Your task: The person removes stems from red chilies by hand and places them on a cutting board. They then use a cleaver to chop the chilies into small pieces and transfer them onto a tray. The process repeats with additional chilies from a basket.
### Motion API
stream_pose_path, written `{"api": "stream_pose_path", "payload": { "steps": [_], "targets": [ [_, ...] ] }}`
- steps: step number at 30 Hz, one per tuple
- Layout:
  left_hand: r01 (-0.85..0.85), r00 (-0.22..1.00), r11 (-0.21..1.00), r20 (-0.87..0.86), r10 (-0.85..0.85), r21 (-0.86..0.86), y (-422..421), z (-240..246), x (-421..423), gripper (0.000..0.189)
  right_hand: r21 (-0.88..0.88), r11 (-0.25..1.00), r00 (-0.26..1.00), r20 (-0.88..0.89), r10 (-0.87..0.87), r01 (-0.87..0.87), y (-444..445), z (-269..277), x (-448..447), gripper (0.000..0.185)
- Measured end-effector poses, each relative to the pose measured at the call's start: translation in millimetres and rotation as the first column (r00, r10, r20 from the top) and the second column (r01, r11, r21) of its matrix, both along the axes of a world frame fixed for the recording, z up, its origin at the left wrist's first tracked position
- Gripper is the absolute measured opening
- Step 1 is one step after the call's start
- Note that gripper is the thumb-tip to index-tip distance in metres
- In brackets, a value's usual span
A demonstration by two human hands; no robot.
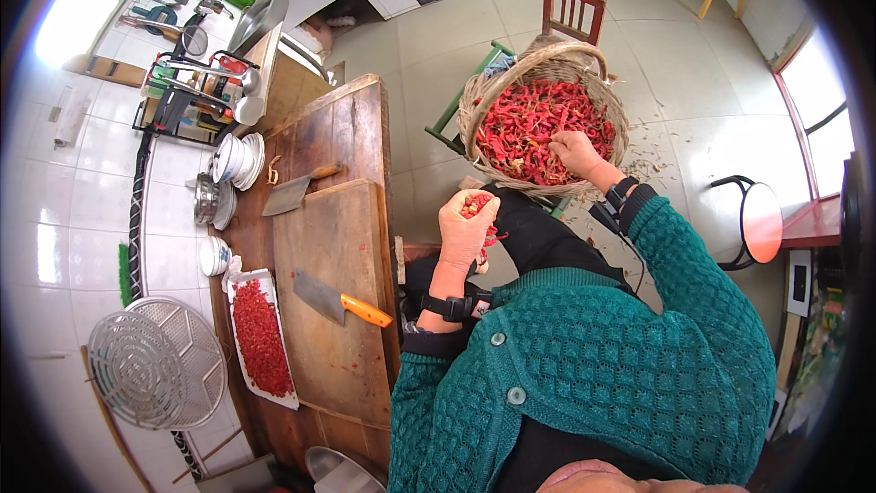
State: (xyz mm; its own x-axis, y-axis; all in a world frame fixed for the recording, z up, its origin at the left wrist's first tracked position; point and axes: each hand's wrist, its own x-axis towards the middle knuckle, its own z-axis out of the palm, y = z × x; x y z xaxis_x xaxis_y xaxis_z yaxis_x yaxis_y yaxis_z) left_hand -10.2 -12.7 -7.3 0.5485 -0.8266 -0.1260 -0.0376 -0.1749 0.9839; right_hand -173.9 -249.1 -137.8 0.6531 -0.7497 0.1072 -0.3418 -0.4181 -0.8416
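Observation:
A wicker basket (619, 130) with a tall arched handle is heaped with dried red chili peppers (534, 120). My right hand (576, 153) reaches over its near right side, fingertips pinched together at the peppers; whether a pepper is between them is hidden. Left of the basket and closer to my body, my left hand (460, 229) is curled around a bunch of red chili peppers (476, 204). Their cut or stemless ends show at the top of the fist, and a few tips hang out below it.
Left is a wooden table (342, 109) with a cutting board (335, 233), an orange-handled cleaver (342, 300), a second cleaver (301, 188) and a white tray (291, 394) of chopped red chili. A wooden chair (575, 10) stands behind the basket; a round stool (761, 222) stands right.

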Motion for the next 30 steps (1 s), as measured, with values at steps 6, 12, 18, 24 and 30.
{"api": "stream_pose_path", "payload": {
  "steps": [6, 12, 18, 24, 30],
  "targets": [
    [0.032, 0.979, 0.998, 0.201, -0.021, -0.048, -10.0, 1.9, -0.3, 0.010, 0.259, 0.944, 0.977, 0.012, 0.211, -0.207, 14.8, 41.9, 0.5, 0.014],
    [0.114, 0.895, 0.992, 0.439, -0.080, -0.052, -27.4, 2.3, -12.8, 0.017, -0.241, 0.851, 0.882, -0.050, 0.468, -0.466, 52.7, 100.4, 2.2, 0.014],
    [0.129, 0.948, 0.990, 0.284, -0.141, 0.060, -19.4, -1.2, -11.5, 0.017, -0.453, 0.709, 0.832, -0.159, 0.532, -0.540, 83.1, 123.8, 13.0, 0.013],
    [0.156, 0.915, 0.981, 0.356, -0.187, 0.113, -9.8, 1.7, -5.5, 0.016, -0.560, 0.623, 0.811, -0.167, 0.560, -0.546, 90.5, 130.8, 16.4, 0.012],
    [0.244, 0.910, 0.967, 0.328, -0.254, 0.072, 1.0, 18.0, -3.4, 0.013, -0.351, 0.742, 0.778, 0.056, 0.626, -0.571, 94.4, 133.7, 20.7, 0.019]
  ]
}}
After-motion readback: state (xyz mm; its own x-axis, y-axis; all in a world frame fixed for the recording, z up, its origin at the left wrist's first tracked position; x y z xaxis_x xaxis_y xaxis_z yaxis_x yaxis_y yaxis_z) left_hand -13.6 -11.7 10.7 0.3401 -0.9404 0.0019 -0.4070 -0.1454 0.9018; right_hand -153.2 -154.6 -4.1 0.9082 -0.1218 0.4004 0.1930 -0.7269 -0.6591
